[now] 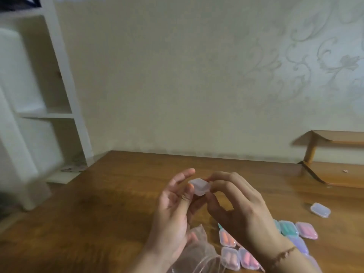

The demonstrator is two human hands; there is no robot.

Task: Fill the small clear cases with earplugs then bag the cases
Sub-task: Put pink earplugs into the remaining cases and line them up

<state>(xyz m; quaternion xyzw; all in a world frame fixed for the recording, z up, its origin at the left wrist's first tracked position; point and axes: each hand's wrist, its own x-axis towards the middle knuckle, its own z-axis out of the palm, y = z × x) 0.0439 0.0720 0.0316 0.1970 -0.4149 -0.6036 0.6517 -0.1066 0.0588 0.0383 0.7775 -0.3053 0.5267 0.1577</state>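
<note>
I see a white shelf unit (59,79) at left, then my left hand (175,211) and right hand (238,205), fingers of both pinching one clear case (200,186) above the wooden table (110,209). A sheer bag (194,253) lies under my wrists, filled cases (289,228) near right, an empty case (320,210) beyond.

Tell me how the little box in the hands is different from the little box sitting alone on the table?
The held case is up in the air, pinched between the left hand and right hand; the lone case lies flat on the table, untouched. The held case is tilted, while the lone case rests level. Both are small, clear and rounded; contents cannot be told.
</note>
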